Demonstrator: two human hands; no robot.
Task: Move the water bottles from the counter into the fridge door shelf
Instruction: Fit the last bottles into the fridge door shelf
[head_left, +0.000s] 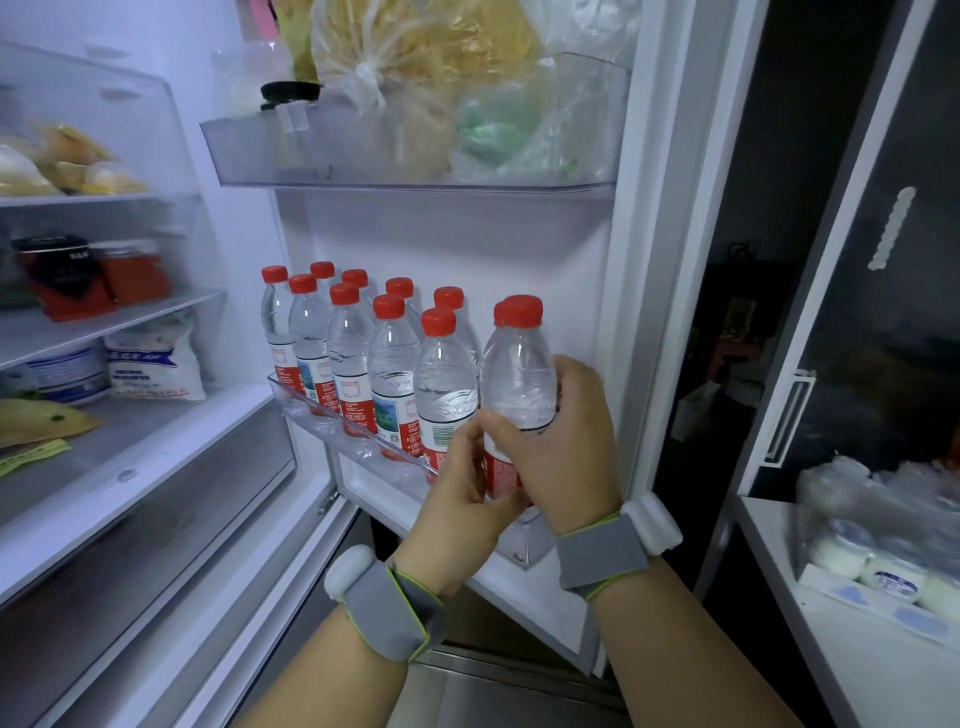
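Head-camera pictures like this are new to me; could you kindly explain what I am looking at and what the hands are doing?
There is no machine here: a person wears one camera on the head, looking down at their own two hands. The grey bands are wrist straps. In front is an open fridge; its door shelf already holds a double row of red-capped water bottles. The right hand grips one more bottle at the shelf's right end, and the left hand curls its fingers round that bottle's lower part. The counter is at the right.
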